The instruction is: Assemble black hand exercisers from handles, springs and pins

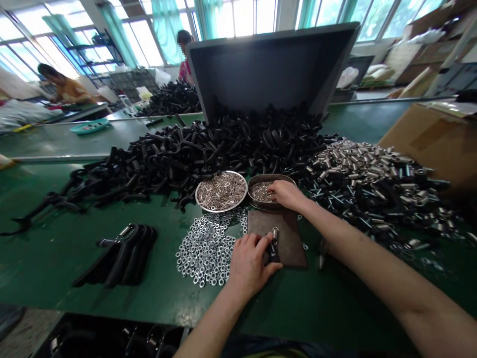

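Note:
My left hand [250,259] is closed around a small black part [274,253] with a shiny metal sleeve [275,233] at its top. The part rests on a brown flat plate [291,238]; my fingers partly hide it. My right hand [287,194] reaches into a dark oval tin [257,203] of tiny metal pieces [261,191]. Its fingertips are pressed together among them, and what they pinch is too small to name. Left of the tin stands a round dish [201,205] full of small metal pins [222,191]. Loose silver nuts [206,251] lie beside my left hand.
Black curved handles [175,154] heap up before a tipped grey bin [274,69]. Several handles [128,256] lie grouped at left. Metal sleeves and black-headed screws [368,174] pile up at right, near a cardboard box [428,139]. Two people sit farther back.

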### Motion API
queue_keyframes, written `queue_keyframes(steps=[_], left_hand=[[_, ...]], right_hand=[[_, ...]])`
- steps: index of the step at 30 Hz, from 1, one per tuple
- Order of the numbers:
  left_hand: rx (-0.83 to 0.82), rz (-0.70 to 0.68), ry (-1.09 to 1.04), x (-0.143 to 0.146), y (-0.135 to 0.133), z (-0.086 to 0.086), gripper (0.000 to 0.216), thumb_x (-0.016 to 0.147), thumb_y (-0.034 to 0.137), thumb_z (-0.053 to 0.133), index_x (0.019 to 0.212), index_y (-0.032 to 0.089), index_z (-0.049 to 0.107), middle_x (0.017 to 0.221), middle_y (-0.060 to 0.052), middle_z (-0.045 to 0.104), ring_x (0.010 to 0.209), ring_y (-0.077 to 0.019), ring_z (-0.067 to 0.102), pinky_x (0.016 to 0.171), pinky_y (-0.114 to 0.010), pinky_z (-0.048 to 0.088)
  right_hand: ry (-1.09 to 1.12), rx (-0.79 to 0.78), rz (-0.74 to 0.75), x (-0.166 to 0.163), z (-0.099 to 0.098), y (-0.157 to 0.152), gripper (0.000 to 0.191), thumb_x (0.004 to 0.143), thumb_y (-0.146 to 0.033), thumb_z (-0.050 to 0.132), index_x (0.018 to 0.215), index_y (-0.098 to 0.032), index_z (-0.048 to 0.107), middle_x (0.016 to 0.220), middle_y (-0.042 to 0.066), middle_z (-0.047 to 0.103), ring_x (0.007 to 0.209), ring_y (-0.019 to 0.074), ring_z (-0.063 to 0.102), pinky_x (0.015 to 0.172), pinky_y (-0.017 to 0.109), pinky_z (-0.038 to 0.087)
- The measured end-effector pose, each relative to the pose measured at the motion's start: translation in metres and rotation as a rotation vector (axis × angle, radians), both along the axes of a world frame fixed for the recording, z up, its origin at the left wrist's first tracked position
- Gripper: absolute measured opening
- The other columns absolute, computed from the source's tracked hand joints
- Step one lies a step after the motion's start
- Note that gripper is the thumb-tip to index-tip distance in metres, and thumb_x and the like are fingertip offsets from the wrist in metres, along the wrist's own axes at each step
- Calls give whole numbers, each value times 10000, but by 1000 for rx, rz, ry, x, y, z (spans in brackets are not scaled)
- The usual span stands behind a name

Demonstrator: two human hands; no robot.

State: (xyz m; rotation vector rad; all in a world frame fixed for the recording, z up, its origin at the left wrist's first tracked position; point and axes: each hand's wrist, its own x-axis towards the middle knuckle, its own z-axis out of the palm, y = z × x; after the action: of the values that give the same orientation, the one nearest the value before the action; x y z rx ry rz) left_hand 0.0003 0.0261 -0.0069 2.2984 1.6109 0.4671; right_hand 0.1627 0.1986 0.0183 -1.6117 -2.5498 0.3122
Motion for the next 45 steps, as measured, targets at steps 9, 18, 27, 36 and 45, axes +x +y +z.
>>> queue_keyframes(steps=[9,18,27,36,45], left_hand=[[-29,-24,-21,-1,0,1,655,714,442,684,1297,267,444,1097,-59,560,1002,-261,479,853,-415,392],[-52,13,-87,2,-1,3,635,672,418,715,1247,249,506,1082,-65,572,1001,-265,486,863,-412,409],[-41,35,-139,4,-2,0,638,637,377,747,1222,241,532,1088,-73,577,1007,-271,496,879,-422,409],[-208,221,-551,2,7,8,601,595,349,773,1149,204,590,1090,-80,604,1046,-266,522,935,-413,392],[-939,565,-1855,-1,2,22,353,800,458,583,920,127,594,729,-25,592,587,-115,576,620,-281,526]], right_hand=[[-112,-78,-62,-6,-11,17,279,886,-338,534,1103,-166,574,1109,72,592,949,186,588,807,387,497],[2,95,-149,-8,-5,17,206,886,-181,461,1008,-166,626,1004,120,652,973,232,594,789,315,426],[35,-151,21,-17,-9,12,310,879,-345,545,1145,-186,557,1163,68,567,978,196,579,809,384,503],[225,-78,-135,-4,-7,10,166,835,-287,592,949,-177,640,981,43,648,917,180,602,817,349,474],[754,-44,-211,15,8,-70,188,830,-284,490,955,-187,591,842,35,697,638,140,607,593,270,479]])
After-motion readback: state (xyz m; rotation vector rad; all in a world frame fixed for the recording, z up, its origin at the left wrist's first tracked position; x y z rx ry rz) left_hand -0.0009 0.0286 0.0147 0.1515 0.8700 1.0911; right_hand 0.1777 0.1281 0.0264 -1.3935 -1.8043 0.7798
